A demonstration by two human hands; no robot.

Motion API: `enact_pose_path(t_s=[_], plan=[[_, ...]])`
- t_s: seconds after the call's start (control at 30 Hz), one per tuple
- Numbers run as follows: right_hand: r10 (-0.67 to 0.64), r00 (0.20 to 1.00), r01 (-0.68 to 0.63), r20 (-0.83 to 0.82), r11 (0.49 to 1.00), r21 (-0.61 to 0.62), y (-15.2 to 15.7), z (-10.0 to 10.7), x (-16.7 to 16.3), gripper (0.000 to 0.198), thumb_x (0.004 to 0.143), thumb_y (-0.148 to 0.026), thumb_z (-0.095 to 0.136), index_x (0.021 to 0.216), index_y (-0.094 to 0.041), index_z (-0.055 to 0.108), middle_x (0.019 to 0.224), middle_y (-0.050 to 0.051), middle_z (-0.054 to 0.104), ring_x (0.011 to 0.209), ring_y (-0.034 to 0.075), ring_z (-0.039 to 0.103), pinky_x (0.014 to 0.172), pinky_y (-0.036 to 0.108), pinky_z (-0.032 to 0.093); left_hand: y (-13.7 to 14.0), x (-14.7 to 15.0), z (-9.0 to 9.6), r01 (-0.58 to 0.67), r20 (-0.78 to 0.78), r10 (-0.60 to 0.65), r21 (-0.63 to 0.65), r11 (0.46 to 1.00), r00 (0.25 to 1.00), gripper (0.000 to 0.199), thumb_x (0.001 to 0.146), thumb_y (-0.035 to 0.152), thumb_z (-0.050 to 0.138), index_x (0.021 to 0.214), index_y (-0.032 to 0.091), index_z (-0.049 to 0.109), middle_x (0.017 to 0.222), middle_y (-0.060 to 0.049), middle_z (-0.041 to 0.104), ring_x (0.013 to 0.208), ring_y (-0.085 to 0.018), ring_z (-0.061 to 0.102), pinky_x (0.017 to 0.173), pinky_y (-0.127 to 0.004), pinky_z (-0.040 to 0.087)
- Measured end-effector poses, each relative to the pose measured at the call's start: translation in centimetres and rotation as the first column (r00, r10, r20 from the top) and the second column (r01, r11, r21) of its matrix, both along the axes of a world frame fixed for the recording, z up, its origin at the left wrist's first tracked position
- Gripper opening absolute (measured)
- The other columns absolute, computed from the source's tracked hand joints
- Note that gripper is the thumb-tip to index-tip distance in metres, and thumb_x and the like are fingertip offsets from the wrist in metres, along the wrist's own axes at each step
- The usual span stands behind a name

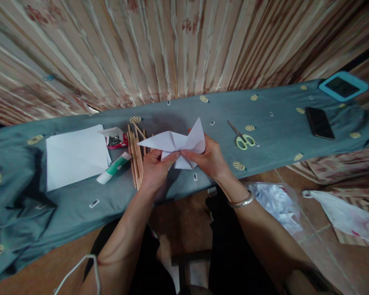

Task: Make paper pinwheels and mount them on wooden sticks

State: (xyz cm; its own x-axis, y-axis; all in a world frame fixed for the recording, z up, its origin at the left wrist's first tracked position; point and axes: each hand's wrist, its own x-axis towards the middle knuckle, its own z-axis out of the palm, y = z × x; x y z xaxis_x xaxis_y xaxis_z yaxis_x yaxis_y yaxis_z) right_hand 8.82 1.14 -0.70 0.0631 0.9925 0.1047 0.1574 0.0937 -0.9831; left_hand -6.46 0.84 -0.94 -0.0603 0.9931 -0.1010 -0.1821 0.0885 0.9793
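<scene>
Both hands hold a folded white paper pinwheel shape (189,141) over the front part of the table. My left hand (156,167) grips its lower left side, thumb near the centre. Opposite it, my right hand (210,159) pinches the right side, its thumb also pressed at the middle where the folds meet. Pointed paper flaps stick out to the left and up to the right. Just left of the paper lie several thin wooden sticks (136,157), partly covered by my left hand. Whether a pin sits at the paper's centre is hard to see.
A stack of white paper (75,155), an open red box of small metal pins (114,139) and a green-white glue stick (113,168) lie left. Scissors (242,138), a phone (320,123) and a blue-framed device (343,87) lie right. A plastic bag of scraps (275,205) is on the floor.
</scene>
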Motion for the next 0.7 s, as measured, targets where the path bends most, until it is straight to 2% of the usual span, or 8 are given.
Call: enact_pose_path(t_s=[0.13,0.33,0.5,0.7], plan=[[-0.023,1.000,0.023,0.009,1.000,0.004,-0.01,-0.19,-0.19,0.052,0.061,-0.039,0.080,0.106,-0.020,0.062,0.089,0.003,0.073,0.075,0.021,0.066,0.063,0.033,0.055,0.11,-0.06,-0.04,-0.018,-0.019,0.018,-0.034,0.999,1.000,0.026,0.054,0.031,0.082,0.073,0.015,0.074,0.071,-0.003,0.074,0.062,-0.017,0.064,0.065,-0.030,0.053],[-0.040,0.998,0.040,0.054,0.999,0.016,-0.03,-0.44,-0.32,0.046,0.064,-0.040,0.079,0.103,-0.021,0.062,0.087,0.003,0.071,0.074,0.021,0.065,0.063,0.033,0.053,0.01,-0.26,0.31,-0.025,-0.122,0.030,0.046,0.999,0.992,0.023,0.058,0.030,0.080,0.075,0.016,0.076,0.074,-0.002,0.075,0.069,-0.019,0.066,0.067,-0.029,0.053],[-0.041,0.996,0.040,0.077,0.999,0.015,-0.04,-0.37,-0.30,0.045,0.065,-0.040,0.078,0.102,-0.021,0.062,0.086,0.003,0.070,0.072,0.020,0.064,0.061,0.033,0.052,0.11,-0.28,0.59,-0.040,-0.192,0.049,0.055,0.998,0.980,0.019,0.057,0.030,0.079,0.070,0.017,0.076,0.072,-0.002,0.075,0.069,-0.020,0.066,0.066,-0.030,0.053],[-0.059,0.994,0.056,0.096,0.998,0.036,-0.10,-0.19,-0.33,0.044,0.066,-0.040,0.078,0.102,-0.021,0.063,0.085,0.002,0.072,0.071,0.020,0.064,0.061,0.033,0.052,0.08,-0.12,0.69,-0.046,-0.170,0.061,0.088,0.995,0.983,0.015,0.057,0.026,0.078,0.069,0.017,0.075,0.074,-0.002,0.075,0.071,-0.020,0.067,0.069,-0.030,0.053]])
